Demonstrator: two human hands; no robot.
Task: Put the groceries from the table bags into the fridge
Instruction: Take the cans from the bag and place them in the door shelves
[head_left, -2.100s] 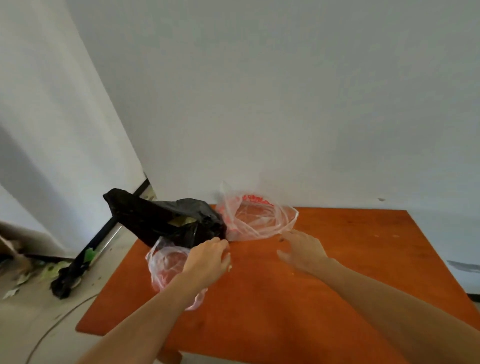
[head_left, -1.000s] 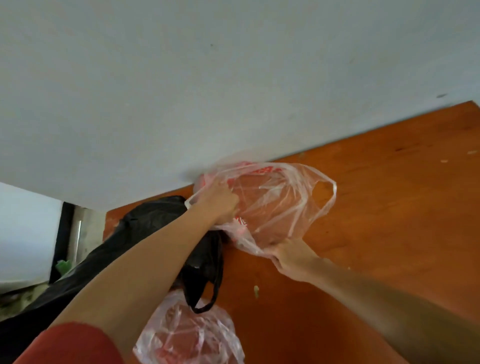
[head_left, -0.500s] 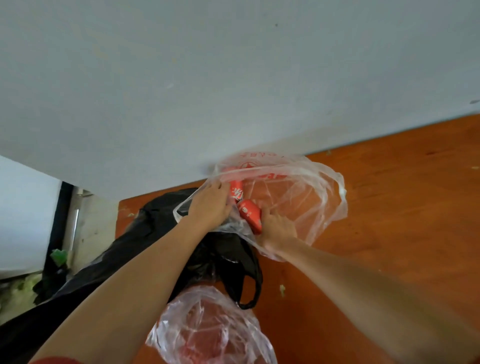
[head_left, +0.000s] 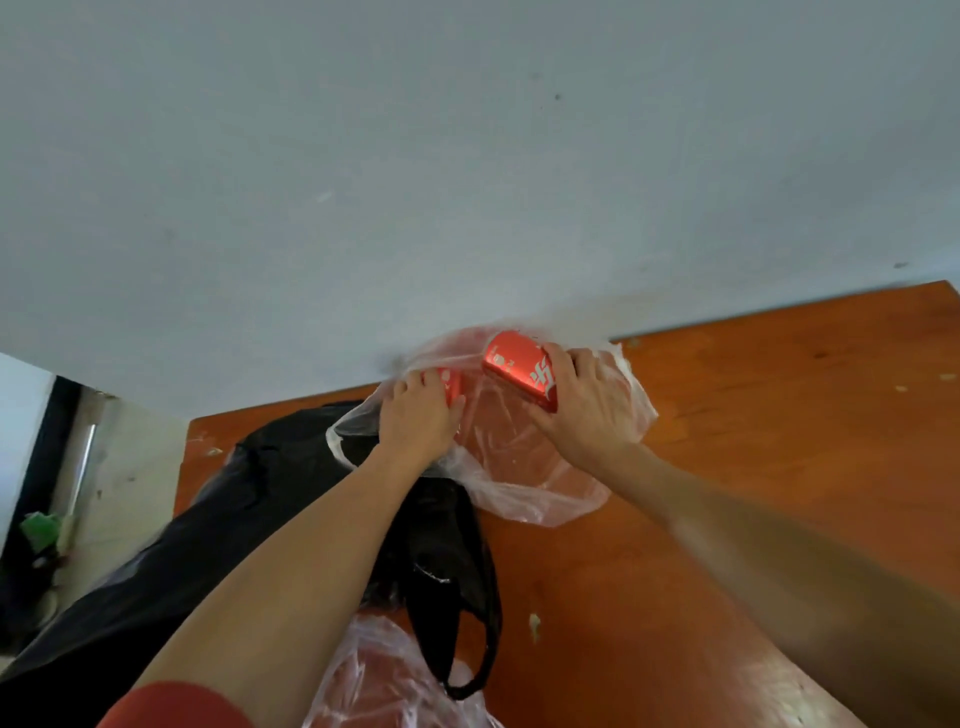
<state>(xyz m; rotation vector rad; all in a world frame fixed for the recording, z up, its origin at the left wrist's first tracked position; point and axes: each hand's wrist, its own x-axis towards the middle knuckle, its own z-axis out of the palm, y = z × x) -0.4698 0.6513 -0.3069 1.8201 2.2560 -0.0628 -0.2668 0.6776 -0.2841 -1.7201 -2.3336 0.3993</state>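
Note:
A clear plastic bag (head_left: 524, 467) lies open against the wall at the back of the orange table (head_left: 779, 441). My right hand (head_left: 587, 410) grips a red drink can (head_left: 519, 375) and holds it above the bag's mouth. My left hand (head_left: 418, 421) reaches into the bag and curls round a second red can (head_left: 451, 383), mostly hidden by my fingers. A black plastic bag (head_left: 260, 519) lies to the left under my left forearm. Another clear bag (head_left: 384, 680) with reddish contents sits at the near edge.
A pale wall (head_left: 467, 156) rises right behind the table. Left of the table are a floor strip and a dark door frame (head_left: 47, 467) with green litter. Small crumbs dot the wood. The fridge is not in view.
My right hand has lifted one red can up out of the clear bag toward the wall. My left hand moved from the bag's rim onto the second can.

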